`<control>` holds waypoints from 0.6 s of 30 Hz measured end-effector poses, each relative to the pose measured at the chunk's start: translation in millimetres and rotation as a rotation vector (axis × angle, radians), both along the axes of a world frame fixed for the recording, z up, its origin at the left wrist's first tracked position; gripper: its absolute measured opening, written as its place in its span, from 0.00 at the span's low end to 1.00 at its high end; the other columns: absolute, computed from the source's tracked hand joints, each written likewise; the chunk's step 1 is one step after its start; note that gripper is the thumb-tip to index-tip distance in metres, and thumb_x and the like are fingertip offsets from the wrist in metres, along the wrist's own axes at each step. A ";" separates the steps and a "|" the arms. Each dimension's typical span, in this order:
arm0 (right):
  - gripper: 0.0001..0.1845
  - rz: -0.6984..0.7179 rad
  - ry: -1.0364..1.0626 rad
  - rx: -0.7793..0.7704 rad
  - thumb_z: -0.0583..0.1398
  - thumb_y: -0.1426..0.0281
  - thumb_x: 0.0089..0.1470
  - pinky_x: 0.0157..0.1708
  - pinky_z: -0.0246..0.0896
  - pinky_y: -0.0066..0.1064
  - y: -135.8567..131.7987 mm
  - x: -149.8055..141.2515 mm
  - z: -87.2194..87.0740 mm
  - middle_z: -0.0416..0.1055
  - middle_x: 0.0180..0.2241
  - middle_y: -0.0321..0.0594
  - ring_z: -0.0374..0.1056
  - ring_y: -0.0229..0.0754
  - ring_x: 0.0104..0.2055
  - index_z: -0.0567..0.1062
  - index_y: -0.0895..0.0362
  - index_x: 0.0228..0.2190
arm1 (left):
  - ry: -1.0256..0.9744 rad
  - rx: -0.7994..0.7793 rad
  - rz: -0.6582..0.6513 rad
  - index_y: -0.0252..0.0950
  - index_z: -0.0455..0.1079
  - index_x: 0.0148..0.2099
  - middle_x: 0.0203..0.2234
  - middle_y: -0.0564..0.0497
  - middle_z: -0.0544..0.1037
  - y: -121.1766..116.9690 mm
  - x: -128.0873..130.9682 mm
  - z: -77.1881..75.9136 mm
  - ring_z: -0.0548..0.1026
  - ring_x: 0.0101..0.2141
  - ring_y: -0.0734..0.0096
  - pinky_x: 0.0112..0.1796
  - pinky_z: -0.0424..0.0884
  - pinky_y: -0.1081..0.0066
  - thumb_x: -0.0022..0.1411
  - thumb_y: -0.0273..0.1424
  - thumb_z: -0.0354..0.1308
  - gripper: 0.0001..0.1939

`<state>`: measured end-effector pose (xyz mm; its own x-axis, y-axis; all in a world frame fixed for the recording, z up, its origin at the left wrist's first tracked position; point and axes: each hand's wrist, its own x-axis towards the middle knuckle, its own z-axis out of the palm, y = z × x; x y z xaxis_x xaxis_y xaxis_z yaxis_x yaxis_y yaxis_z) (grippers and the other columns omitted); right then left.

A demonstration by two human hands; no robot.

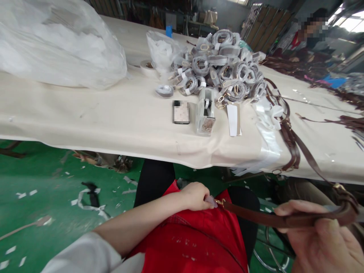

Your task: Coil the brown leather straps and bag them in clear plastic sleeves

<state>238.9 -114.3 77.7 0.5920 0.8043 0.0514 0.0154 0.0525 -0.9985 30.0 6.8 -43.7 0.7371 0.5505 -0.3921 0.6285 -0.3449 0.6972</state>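
A brown leather strap [256, 215] stretches across my lap between both hands. My left hand [195, 196] is closed on its near end, by a gold clasp [220, 203]; a bit of translucent wrapping shows at the fingertips. At the lower right, my right hand [321, 235] grips the strap between thumb and fingers, where it doubles over near a buckle. From there a narrower length runs up onto the table, towards more brown straps [291, 148] hanging over the edge.
On the cream table [113, 113] stand a tape dispenser [206, 112], a phone [181, 112], white cards [233, 119] and a heap of wrapped, coiled straps [224, 64]. A big plastic bag [62, 45] lies at the left. Another person [309, 32] is at the far right.
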 end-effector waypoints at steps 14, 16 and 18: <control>0.14 0.136 -0.008 0.033 0.65 0.58 0.56 0.27 0.73 0.34 11.5 18.2 -8.4 0.79 0.30 0.45 0.75 0.48 0.31 0.82 0.56 0.35 | -0.448 -0.191 -0.129 0.40 0.80 0.46 0.41 0.51 0.83 4.6 -8.6 3.0 0.79 0.40 0.69 0.41 0.68 0.77 0.65 0.34 0.58 0.11; 0.13 0.159 -0.024 0.044 0.65 0.59 0.56 0.30 0.74 0.34 13.2 30.4 -13.0 0.80 0.29 0.45 0.76 0.47 0.30 0.83 0.56 0.34 | -0.466 -0.272 -0.155 0.40 0.79 0.49 0.43 0.51 0.83 5.1 -12.0 3.7 0.79 0.40 0.69 0.41 0.68 0.78 0.67 0.34 0.55 0.13; 0.12 0.188 -0.017 0.037 0.65 0.60 0.56 0.33 0.75 0.35 13.5 42.4 -18.4 0.81 0.29 0.44 0.77 0.48 0.30 0.83 0.56 0.35 | -0.463 -0.306 -0.156 0.38 0.79 0.48 0.41 0.50 0.83 5.0 -13.7 5.0 0.78 0.38 0.68 0.39 0.68 0.78 0.68 0.37 0.53 0.16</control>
